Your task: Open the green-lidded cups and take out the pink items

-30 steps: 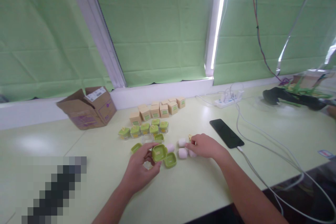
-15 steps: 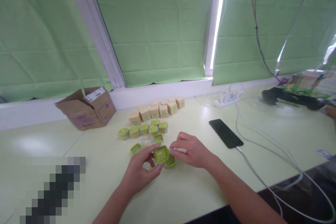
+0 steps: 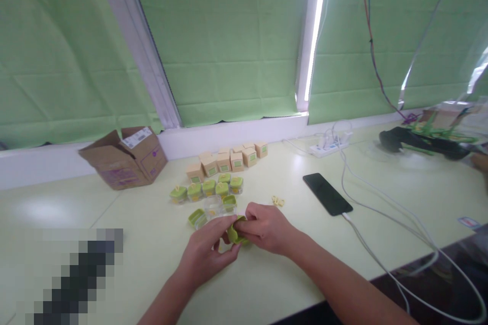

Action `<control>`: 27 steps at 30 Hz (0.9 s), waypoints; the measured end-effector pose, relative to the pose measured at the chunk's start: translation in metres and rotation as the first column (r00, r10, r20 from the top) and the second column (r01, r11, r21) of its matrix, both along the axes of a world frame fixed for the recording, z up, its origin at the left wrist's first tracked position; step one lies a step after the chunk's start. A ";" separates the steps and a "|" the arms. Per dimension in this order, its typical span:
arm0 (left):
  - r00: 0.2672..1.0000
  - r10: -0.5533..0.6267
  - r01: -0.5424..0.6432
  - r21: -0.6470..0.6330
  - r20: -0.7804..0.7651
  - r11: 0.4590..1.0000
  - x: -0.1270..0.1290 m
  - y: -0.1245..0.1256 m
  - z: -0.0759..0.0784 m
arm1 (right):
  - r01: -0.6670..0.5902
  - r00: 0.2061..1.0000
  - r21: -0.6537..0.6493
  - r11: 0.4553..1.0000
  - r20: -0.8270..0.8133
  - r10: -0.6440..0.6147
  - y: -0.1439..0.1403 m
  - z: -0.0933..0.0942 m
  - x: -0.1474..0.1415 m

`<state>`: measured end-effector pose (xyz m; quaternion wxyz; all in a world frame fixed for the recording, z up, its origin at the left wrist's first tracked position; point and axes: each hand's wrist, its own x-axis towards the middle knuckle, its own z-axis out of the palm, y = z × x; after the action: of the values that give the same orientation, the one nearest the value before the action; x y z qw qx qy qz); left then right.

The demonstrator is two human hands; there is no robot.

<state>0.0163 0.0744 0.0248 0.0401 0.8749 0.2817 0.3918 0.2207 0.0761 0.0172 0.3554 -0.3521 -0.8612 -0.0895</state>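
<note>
Between my two hands is a small green square lid, tipped so its hollow side faces right. My left hand grips it by the edges with thumb and fingers. The fingers of my right hand are bent and pressed into the hollow of the lid; whether they pinch something small there is hidden. Just behind the hands lie a clear little container, an upturned green lid and another green lid. Small pale yellow pieces lie beyond my right hand.
Several lidded containers stand behind, then several small cardboard boxes. A large open carton is at the left back. A phone on a white cable and a power strip are to the right. Someone's hand shows at the right edge.
My right hand has moved left and down, its fingers now inside the lid. The lid has turned from facing up to tilted. The yellow pieces have come into sight.
</note>
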 end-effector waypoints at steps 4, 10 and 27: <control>1.000 0.003 -0.002 0.047 -0.013 0.999 0.001 0.000 0.000 | -0.008 1.000 -0.033 0.999 0.005 0.009 0.000 -0.001 -0.002; 0.999 -0.007 0.011 0.065 -0.047 0.998 0.003 -0.001 0.001 | -0.017 0.996 -0.049 0.999 0.090 0.022 0.001 0.000 -0.005; 0.998 0.047 -0.045 0.031 -0.052 0.998 0.004 -0.001 0.001 | -0.052 0.978 0.104 0.993 0.206 0.029 0.004 0.002 -0.004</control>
<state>0.0204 0.0731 0.0257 0.0104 0.8788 0.2967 0.3735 0.2168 0.0796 0.0188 0.2855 -0.3033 -0.8940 -0.1650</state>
